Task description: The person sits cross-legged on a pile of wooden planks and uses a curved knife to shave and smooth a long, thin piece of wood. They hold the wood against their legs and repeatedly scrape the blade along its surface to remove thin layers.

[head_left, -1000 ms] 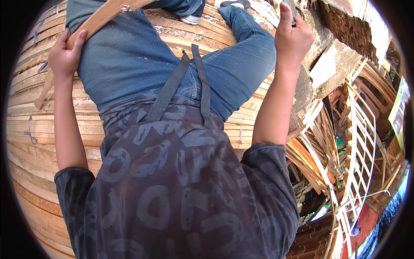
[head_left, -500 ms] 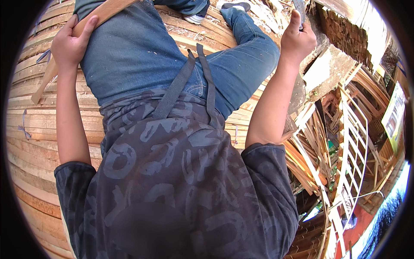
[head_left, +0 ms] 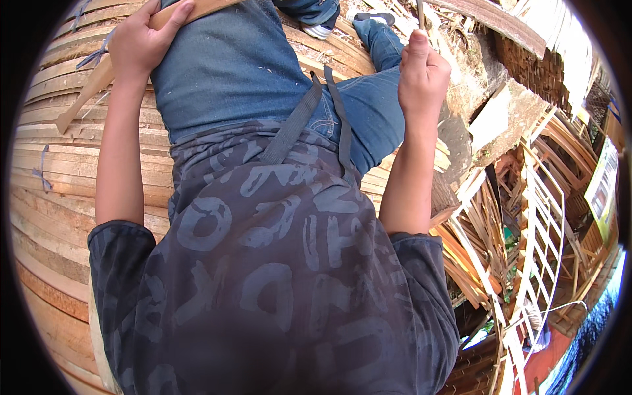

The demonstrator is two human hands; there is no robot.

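My left hand [head_left: 138,43] is closed around a shaped length of wood [head_left: 95,89]. The wood slants across my left thigh, and its narrowed end flares out at lower left, over the planks. Its other end runs up to the top rim. In my right fist [head_left: 424,76], thumb on top, is a knife; its grey blade [head_left: 421,14] points away from me, seen nearly edge-on and cut off by the picture's top. My fingers hide the knife's handle. The two hands are well apart, with my jeans [head_left: 217,72] between them.
Rows of stacked planks [head_left: 52,217] lie on the left. A rough block [head_left: 503,118] stands right of my right hand, below a reddish board [head_left: 497,23]. Wood strips [head_left: 471,257] and a white lattice frame [head_left: 543,243] fill the right side. A shoe [head_left: 372,16] shows at the top.
My left hand has moved up and right with the wood. My right hand has come left and slightly lower; the blade now appears thinner. Both hands keep their hold.
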